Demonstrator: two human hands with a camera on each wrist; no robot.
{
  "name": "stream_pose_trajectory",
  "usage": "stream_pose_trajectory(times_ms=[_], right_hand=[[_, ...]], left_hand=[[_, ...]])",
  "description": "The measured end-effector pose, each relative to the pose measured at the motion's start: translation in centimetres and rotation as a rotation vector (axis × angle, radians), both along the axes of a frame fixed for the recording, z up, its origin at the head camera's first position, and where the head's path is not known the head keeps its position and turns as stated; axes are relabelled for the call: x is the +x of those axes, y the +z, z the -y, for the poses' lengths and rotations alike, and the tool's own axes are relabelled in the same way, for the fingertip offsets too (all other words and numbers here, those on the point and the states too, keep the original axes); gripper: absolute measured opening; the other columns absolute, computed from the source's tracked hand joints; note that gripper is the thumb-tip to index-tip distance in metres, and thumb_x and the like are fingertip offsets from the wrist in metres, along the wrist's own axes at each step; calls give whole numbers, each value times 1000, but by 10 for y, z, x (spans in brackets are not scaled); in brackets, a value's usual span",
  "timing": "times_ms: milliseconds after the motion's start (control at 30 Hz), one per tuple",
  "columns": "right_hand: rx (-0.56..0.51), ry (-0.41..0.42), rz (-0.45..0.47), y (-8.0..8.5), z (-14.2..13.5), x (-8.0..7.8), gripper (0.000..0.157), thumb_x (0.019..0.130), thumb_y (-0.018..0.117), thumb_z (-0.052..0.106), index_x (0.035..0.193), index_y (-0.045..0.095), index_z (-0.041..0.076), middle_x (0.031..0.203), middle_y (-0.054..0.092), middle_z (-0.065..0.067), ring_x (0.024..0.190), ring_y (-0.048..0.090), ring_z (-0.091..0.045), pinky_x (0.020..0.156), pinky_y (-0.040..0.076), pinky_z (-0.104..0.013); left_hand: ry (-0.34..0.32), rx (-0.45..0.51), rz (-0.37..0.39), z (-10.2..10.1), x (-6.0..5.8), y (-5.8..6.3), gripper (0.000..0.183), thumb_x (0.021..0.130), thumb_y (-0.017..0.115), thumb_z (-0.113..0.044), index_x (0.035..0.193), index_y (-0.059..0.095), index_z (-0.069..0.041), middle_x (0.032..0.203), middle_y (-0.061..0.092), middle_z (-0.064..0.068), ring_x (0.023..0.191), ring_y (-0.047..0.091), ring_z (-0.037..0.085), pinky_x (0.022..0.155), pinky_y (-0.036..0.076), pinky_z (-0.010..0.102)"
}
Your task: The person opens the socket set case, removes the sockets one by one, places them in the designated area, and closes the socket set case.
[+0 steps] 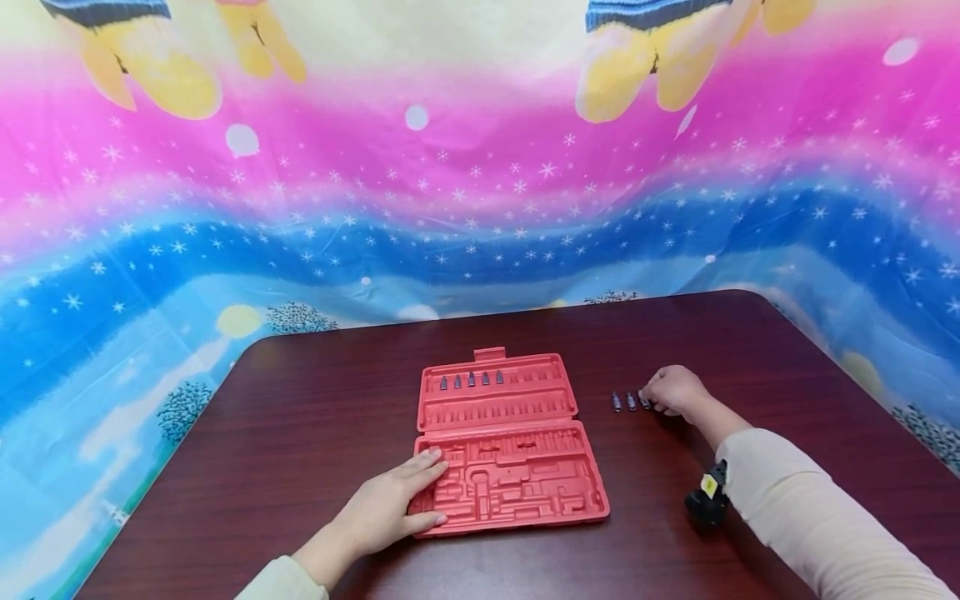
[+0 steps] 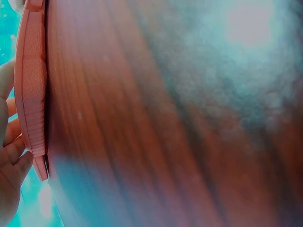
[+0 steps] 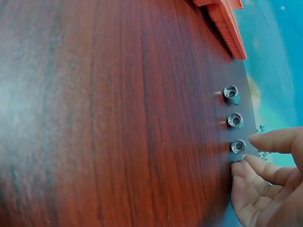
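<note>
An opened red plastic tool case (image 1: 512, 533) lies on the table, its moulded recesses facing up. Several small dark bits (image 1: 471, 380) stand in a row in its upper half. My left hand (image 1: 390, 504) rests on the case's near left corner, fingers straight over the rim and thumb at the front edge. To the right of the case, short metal bit sockets (image 3: 232, 94) lie in a row, hollow ends toward me. At the right end of that row, my right hand (image 1: 675, 392) pinches a bit socket (image 3: 238, 147) between thumb and forefinger. Its other fingers partly hide something dark beside it.
The dark wood-grain table (image 1: 300, 433) has rounded far corners. A printed cloth (image 1: 465, 183) hangs right behind its far edge. A black wrist camera (image 1: 707, 500) sits under my right forearm, close above the tabletop.
</note>
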State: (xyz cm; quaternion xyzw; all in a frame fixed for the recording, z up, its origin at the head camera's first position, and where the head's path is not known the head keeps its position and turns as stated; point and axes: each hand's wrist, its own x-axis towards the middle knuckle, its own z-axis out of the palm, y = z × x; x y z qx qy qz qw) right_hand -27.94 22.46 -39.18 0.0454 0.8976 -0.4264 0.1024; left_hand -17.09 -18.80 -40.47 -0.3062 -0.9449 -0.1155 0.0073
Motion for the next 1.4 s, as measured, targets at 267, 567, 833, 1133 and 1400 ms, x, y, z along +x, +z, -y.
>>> stream_pose_trajectory(times_ms=[267, 567, 833, 1133, 1400], right_hand=[[-37, -6, -17, 6, -3, 6, 17, 82, 51, 8, 87, 56, -7, 69, 51, -6, 62, 50, -18, 55, 44, -30], [-58, 5, -38, 14, 8, 10, 21, 84, 49, 11, 92, 54, -8, 78, 53, -11, 69, 52, -22, 60, 45, -34], [-110, 32, -62, 22, 25, 11, 18, 84, 50, 11, 89, 52, -7, 72, 51, -10, 64, 52, -20, 58, 45, -33], [-156, 95, -65, 35, 55, 11, 21, 84, 52, 13, 91, 53, -7, 85, 55, -20, 73, 56, -26, 63, 47, -37], [-211, 121, -57, 38, 82, 6, 21, 85, 52, 14, 93, 54, -5, 90, 56, -21, 77, 56, -27, 69, 47, -36]], left_hand=[[1, 1, 4, 0, 0, 0, 64, 77, 51, -54, 125, 48, -12, 131, 41, 4, 118, 37, 17, 88, 38, 38], [5, -5, 14, 0, 0, 0, 65, 78, 48, -56, 126, 46, -13, 131, 39, 4, 119, 36, 18, 88, 38, 39], [-2, -1, 10, -1, 1, -2, 63, 78, 52, -52, 126, 47, -13, 132, 39, 4, 120, 35, 17, 89, 37, 37], [-5, 5, 18, -1, 0, -1, 62, 78, 54, -51, 125, 47, -12, 132, 39, 5, 120, 35, 17, 89, 36, 37], [-2, -1, 19, -1, 0, -2, 63, 78, 53, -51, 125, 47, -11, 132, 39, 5, 120, 34, 17, 90, 36, 37]])
